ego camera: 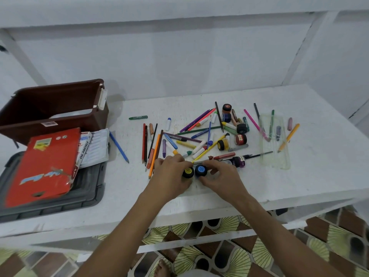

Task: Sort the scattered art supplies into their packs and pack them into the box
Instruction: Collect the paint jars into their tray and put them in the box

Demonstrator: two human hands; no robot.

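Seen from the head camera, the left hand curls its fingers around a yellow-labelled paint pot, and the right hand grips a blue-labelled paint pot touching it. Both pots sit on the white surface, just before scattered pencils and crayons; the brown box stands open at far left.

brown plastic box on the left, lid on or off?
Off. The brown plastic box stands open-topped, its inside walls visible; a grey lid-like tray lies on the table in front of it.
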